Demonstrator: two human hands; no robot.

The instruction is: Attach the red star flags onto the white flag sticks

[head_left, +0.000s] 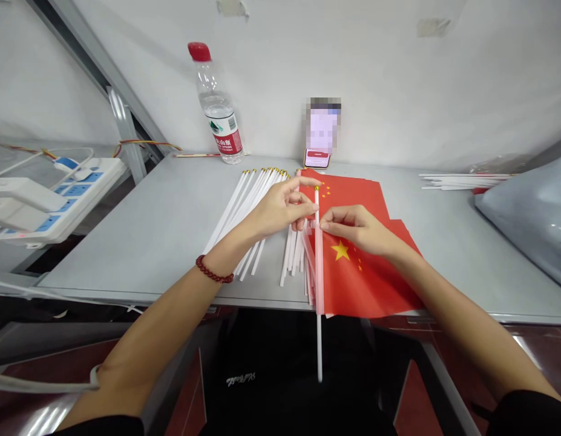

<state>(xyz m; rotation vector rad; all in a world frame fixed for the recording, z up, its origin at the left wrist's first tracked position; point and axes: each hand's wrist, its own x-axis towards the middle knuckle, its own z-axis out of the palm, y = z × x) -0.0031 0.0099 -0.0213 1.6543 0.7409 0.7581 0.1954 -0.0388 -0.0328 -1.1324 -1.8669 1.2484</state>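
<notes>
Upright in front of me is a white flagpole (319, 351) with a gold tip, threaded through the pale sleeve of a small red flag (348, 284) with yellow stars. My left hand (280, 206) grips the pole near its top, the thumb against the shaft and the index finger reaching to the gold tip. Thumb and fingers of my right hand (353, 227) pinch the flag's sleeve at its upper corner. Behind it lie more red flags (366, 197), partly covered. Left of them, white poles (235, 209) with gold tips lie in a loose bunch, partly hidden by my left hand.
A water bottle (221, 121) with a red cap and a phone (319, 133) stand against the back wall. On the right are thin white sticks (462, 180) and a grey plastic bag (534, 212). A power strip (75, 197) with plugs sits at far left.
</notes>
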